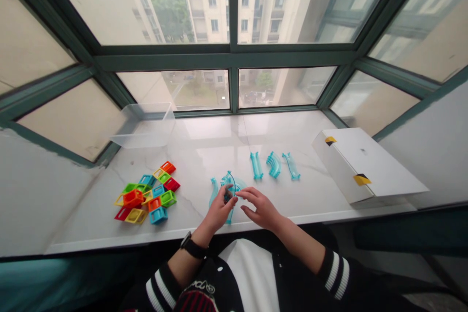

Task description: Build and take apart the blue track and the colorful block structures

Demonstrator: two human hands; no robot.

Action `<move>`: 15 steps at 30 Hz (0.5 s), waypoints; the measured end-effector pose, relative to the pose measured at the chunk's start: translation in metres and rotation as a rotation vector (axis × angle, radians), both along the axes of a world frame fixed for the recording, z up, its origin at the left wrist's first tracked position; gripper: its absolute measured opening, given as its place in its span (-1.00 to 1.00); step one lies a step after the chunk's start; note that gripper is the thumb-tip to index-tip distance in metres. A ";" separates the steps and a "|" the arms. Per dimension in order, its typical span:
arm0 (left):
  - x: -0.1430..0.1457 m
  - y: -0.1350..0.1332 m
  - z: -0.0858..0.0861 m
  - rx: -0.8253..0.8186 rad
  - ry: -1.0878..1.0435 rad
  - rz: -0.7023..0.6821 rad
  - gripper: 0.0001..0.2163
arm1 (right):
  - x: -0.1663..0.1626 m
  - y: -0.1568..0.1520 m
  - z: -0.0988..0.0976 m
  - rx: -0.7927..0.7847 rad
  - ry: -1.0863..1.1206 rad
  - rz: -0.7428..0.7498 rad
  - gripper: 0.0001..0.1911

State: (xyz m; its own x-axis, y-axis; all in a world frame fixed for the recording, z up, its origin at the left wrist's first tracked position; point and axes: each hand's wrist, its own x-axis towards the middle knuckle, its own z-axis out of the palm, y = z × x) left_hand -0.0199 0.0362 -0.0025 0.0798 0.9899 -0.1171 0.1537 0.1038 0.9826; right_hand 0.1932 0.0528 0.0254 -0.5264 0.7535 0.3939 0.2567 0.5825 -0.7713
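Observation:
My left hand [219,210] pinches a cluster of translucent teal curved track pieces [231,183] on the white marble windowsill [204,146]. My right hand [260,207] hovers just to the right of it, fingers spread and touching the same cluster. One more teal curved piece [213,190] lies at the left of the cluster. Further right lie three separate teal track pieces: a straight one [256,165], a curved ribbed one [274,164] and a wavy one [291,165].
A pile of several coloured square frames [148,195] sits on the sill at the left. A clear plastic bin [144,124] stands behind it by the window. A white cardboard box [365,165] lies at the right.

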 end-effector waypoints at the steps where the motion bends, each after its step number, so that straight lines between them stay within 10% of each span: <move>1: 0.006 0.000 0.000 -0.003 -0.025 -0.010 -0.49 | -0.003 -0.002 0.001 0.006 -0.001 0.007 -0.50; 15: 0.032 0.008 0.007 -0.008 -0.130 -0.020 -0.51 | 0.008 0.003 -0.009 0.062 -0.053 -0.173 -0.55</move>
